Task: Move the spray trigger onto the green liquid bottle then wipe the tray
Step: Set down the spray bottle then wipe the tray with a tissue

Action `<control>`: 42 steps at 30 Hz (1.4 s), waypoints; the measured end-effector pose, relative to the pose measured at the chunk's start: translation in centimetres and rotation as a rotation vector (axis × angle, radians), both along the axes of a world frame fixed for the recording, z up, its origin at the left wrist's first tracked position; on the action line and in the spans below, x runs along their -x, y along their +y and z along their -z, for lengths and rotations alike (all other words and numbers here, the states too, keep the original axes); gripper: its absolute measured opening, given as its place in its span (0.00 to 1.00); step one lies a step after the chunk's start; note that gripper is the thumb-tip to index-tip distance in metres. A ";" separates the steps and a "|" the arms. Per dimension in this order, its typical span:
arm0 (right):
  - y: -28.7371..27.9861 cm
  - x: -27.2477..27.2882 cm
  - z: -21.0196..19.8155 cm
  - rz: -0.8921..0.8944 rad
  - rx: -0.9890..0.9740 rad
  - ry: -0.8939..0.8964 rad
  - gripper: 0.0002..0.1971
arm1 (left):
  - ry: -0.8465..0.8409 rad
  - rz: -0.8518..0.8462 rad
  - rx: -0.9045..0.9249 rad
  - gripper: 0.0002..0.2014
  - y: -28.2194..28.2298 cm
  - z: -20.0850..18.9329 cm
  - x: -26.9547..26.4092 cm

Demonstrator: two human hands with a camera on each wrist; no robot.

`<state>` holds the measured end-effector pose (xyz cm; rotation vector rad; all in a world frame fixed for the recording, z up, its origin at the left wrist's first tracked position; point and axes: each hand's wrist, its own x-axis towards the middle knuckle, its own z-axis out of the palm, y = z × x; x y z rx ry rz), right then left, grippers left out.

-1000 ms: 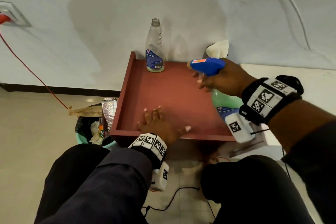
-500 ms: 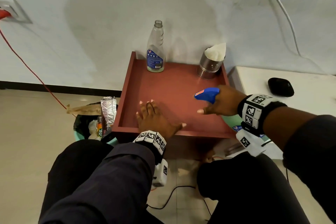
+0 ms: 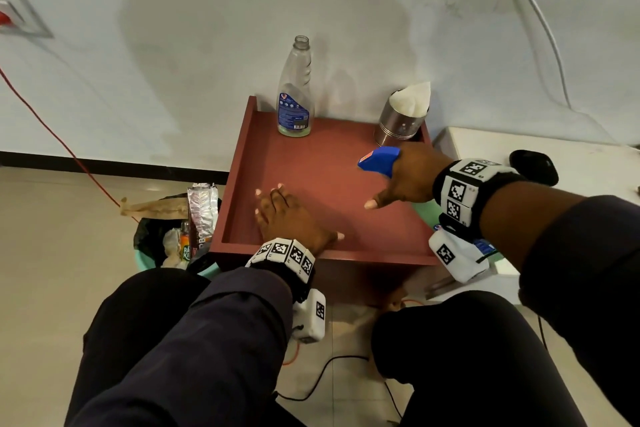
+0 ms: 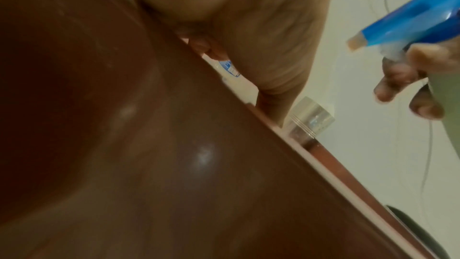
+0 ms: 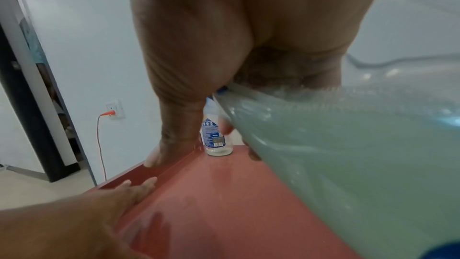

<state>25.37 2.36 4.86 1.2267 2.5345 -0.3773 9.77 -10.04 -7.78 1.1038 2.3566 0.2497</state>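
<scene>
Change: the right hand (image 3: 403, 180) with the spray bottle has come lower and nearer than a second ago, uncovering the steel cup behind it; the left hand (image 3: 291, 218) has stayed flat on the tray.
Right grip: fingers curled round the neck of the green liquid bottle (image 5: 348, 155), just under the blue spray trigger (image 3: 379, 161); the thumb sticks out to the left, clear of the bottle.
Spray trigger: blue plastic with an orange nozzle tip, mounted on the green bottle, nozzle aimed left over the tray's right half.
Green liquid bottle: clear plastic, tilted, holding cloudy pale green liquid with foam near its neck; its body hangs past the tray's right edge.
Left grip: fingers straight and slightly spread, palm down on the tray floor near the near-left corner, holding nothing.
Tray: one, square, smooth matte red-brown with low raised walls (image 3: 239, 163), resting on something hidden beneath it.
Clear bottle: one, empty clear bottle (image 3: 294, 94), uncapped, blue label, upright at the tray's far edge left of centre.
Steel cup: one shiny ribbed steel cup (image 3: 398, 128) at the far right corner, white paper napkin (image 3: 412, 100) standing in it.
Desk: white desk (image 3: 485, 149) to the right, one black oval object (image 3: 533, 166) on it.
Floor: a green bin (image 3: 145, 263) with wrappers, left of the tray.
</scene>
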 end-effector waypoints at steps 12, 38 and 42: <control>4.3 -5.0 -2.9 0.159 -0.064 -0.270 0.55 | 0.047 0.143 0.036 0.78 2.1 -0.8 -0.2; -0.9 -1.1 -2.6 0.217 -0.083 -0.290 0.38 | -0.032 0.186 0.012 0.77 1.2 -2.9 0.0; -0.1 -1.9 -2.3 0.286 -0.120 -0.250 0.38 | -0.107 0.256 0.018 0.71 1.6 -3.1 -0.3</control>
